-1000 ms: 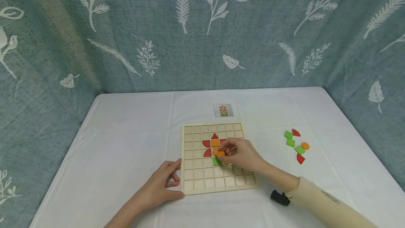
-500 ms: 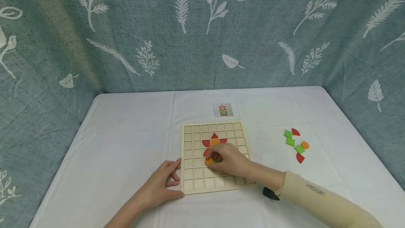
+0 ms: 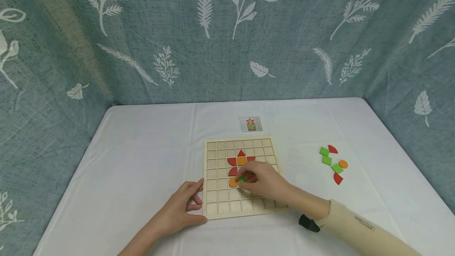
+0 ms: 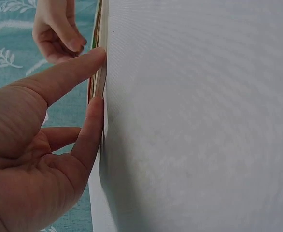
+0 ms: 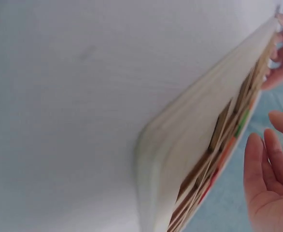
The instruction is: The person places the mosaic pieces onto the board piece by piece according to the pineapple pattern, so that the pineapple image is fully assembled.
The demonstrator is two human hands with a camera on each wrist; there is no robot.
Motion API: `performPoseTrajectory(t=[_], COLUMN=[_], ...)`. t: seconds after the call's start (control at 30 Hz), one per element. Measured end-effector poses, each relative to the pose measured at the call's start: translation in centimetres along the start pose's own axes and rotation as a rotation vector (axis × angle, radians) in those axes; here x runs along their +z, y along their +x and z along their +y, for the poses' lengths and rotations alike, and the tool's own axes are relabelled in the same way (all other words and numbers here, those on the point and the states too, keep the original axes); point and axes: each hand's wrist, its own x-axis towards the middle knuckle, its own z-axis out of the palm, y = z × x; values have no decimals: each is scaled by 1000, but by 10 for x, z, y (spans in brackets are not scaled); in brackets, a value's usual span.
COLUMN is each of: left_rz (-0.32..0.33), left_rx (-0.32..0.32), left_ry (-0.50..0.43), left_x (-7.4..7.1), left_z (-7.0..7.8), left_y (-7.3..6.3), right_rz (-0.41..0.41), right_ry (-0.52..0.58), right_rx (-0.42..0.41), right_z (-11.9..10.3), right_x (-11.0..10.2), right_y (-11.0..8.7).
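Observation:
A wooden grid board [image 3: 223,207] lies on the table with coloured tiles in its cells. My left hand [image 3: 183,206] rests at its left side, thumb and fingertips touching the edge; the left wrist view shows this hand [image 4: 49,130] close. An orange disc [image 3: 233,182] lies in a cell left of a partly covered green square [image 3: 242,179]. My right hand [image 3: 263,179] hovers just right of the disc. In the right wrist view this hand [image 5: 272,188] has thumb and fingers apart, holding nothing. Above are red quarter-round tiles [image 3: 232,161], an orange square [image 3: 241,160] and a red triangle [image 3: 241,153].
A small pattern card [image 3: 251,124] lies behind the board. Loose green squares [image 3: 327,160], red quarter-round tiles [image 3: 338,178] and an orange disc [image 3: 343,164] lie to the right. A black object [image 3: 309,223] shows under the right wrist. A patterned curtain [image 3: 227,66] surrounds the table.
My right hand has carried the orange disc left and down into the cell beside the green square, then let go and shifted slightly right. The left hand has stayed at the board's edge.

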Motion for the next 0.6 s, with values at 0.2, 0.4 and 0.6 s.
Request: performPoseTrajectory(t=[0.2, 0.4, 0.6], left_rz=[-2, -6, -7], left_rx=[1, 0, -15], left_ry=[0, -1, -17], left_x=[-1, -2, -1], left_z=[1, 1, 0], left_y=[0, 0, 1], right_rz=[118, 236, 322], right_ry=[65, 15, -93], right_rx=[109, 201, 316], right_z=[10, 27, 48], right_x=[-20, -43, -75], right_y=[-17, -39, -65])
